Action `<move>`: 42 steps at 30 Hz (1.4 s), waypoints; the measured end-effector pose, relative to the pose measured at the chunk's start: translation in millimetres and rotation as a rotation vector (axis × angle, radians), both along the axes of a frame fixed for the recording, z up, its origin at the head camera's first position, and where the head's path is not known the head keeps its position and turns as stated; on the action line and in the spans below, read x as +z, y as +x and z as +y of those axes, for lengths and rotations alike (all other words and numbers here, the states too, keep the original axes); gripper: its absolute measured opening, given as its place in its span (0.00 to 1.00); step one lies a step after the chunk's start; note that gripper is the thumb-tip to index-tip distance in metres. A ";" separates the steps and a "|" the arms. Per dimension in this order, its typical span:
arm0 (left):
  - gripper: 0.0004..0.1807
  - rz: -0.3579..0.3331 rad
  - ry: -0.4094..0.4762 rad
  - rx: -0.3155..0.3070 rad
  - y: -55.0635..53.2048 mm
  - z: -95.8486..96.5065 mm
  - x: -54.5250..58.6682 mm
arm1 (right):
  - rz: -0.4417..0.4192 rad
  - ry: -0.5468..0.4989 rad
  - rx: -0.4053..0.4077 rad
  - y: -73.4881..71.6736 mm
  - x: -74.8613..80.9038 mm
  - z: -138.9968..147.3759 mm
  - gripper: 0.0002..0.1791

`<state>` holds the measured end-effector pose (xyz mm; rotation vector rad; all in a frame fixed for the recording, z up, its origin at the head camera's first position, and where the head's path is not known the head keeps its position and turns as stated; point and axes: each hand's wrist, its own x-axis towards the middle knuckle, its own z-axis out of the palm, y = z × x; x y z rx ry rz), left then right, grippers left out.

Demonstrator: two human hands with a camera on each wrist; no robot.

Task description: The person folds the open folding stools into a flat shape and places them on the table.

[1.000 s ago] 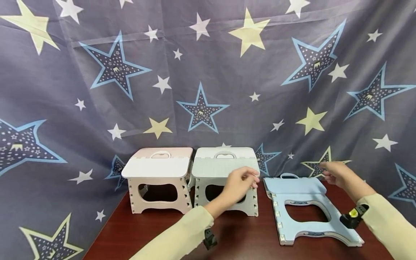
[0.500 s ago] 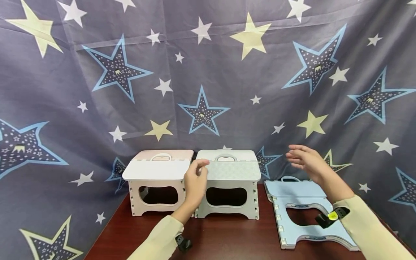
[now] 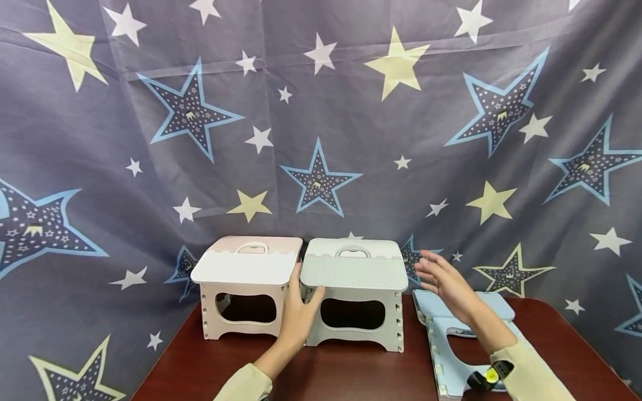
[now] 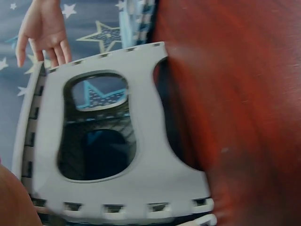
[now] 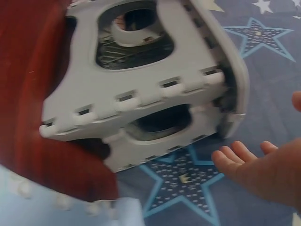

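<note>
A pale green folding step stool [image 3: 353,274] stands unfolded on the table, its white loop handle up at the back. My left hand [image 3: 297,314] is at its left end, fingers in the gap beside the neighbouring stool and thumb spread in front; contact with the stool cannot be told. Off the stool's right end, my right hand [image 3: 446,285] is held with fingers extended, apart from it. In the right wrist view those fingers [image 5: 235,157] point toward the stool's open end with a gap between. The left wrist view has the stool's front panel [image 4: 146,172] close up.
To the left stands an unfolded white and pink step stool [image 3: 246,268], very near the green one. At the right a blue folding stool [image 3: 433,307] lies folded flat, partly beneath my right forearm. A starry curtain [image 3: 321,111] hangs behind the dark red table [image 3: 346,376].
My left hand has moved left and down from over the green stool to its left end. My right hand has come left from above the blue stool toward the green stool's right end.
</note>
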<state>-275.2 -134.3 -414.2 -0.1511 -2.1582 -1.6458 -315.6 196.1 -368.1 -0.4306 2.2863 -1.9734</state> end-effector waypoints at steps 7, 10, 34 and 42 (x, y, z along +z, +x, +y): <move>0.47 -0.077 0.021 -0.070 -6.5 -1.9 -31.4 | -0.065 -0.030 0.070 0.9 -33.3 -2.5 0.40; 0.47 -0.101 0.059 -0.101 -12.1 -4.5 -39.7 | -0.077 -0.034 0.102 0.2 -43.7 -3.3 0.41; 0.35 -0.105 0.031 -0.119 -18.3 -15.7 -60.4 | -0.091 0.018 0.150 -5.1 -73.4 -19.3 0.34; 0.33 -0.078 0.039 -0.130 -17.2 -16.0 -58.2 | -0.085 0.008 0.185 -3.5 -70.9 -17.3 0.33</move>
